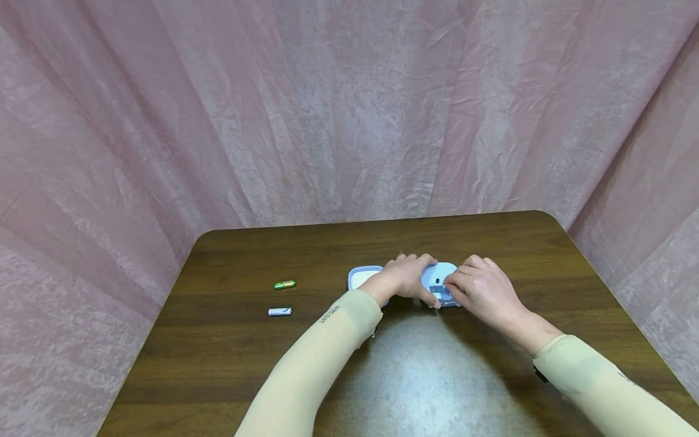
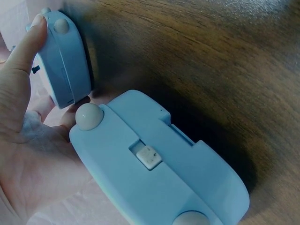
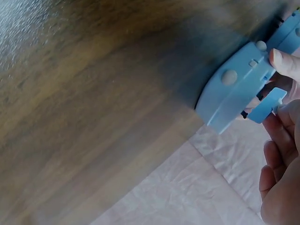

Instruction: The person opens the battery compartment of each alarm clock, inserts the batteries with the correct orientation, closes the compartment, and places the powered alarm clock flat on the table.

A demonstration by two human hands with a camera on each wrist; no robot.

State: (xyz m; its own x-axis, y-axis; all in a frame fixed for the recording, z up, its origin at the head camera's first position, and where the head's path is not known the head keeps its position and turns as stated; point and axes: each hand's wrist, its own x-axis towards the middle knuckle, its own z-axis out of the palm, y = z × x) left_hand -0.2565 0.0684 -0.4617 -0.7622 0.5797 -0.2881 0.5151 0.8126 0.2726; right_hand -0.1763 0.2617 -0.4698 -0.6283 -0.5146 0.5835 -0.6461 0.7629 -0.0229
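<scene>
My left hand (image 1: 404, 276) grips a light-blue, clock-like device (image 1: 431, 274), with fingers over its far edge and thumb on the near side. The device's back faces up, showing a battery compartment (image 1: 441, 294). In the left wrist view the held device (image 2: 65, 61) has pale round feet and a black knob. My right hand (image 1: 486, 291) is at its right side, pinching a small blue battery cover (image 3: 267, 105) just off the back. A second light-blue device (image 2: 154, 154) lies beside my left wrist, its white face (image 1: 363, 278) partly hidden in the head view.
A green battery (image 1: 284, 284) and a white-and-blue battery (image 1: 280, 311) lie apart on the left of the brown wooden table (image 1: 229, 358). Pink curtains (image 1: 349, 109) hang behind the table and along both sides.
</scene>
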